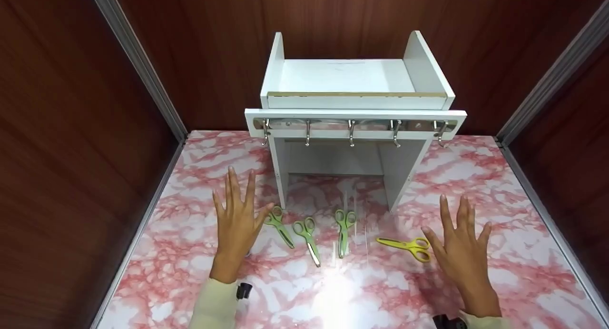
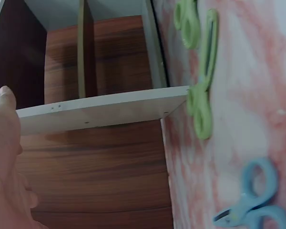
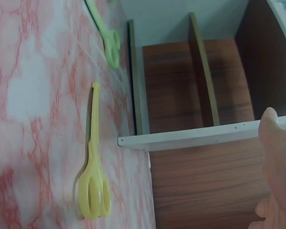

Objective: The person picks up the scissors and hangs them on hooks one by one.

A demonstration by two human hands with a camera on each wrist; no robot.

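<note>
My left hand [image 1: 235, 224], fingers straight and spread, hovers left of the white shelf unit, its thumb overlapping the handles of the leftmost green scissors [image 1: 284, 233]. Two more green scissors, one in the middle [image 1: 311, 247] and one further right [image 1: 342, 238], lie on the table with blades toward me. The right hand [image 1: 461, 253] is likewise spread, holding nothing, just right of the yellow scissors [image 1: 404, 244], whose blades point left. Blue-handled scissors [image 2: 244, 210] show in the left wrist view; from the head view my left hand and wrist mostly hide them.
A white shelf unit [image 1: 399, 176] stands at the back, with a rail [image 1: 328, 114] of several metal hooks across its front. Wood-patterned panels [image 1: 200, 43] enclose the back and sides. Bright glare falls on the red-and-white marbled table [image 1: 181, 272] near the front.
</note>
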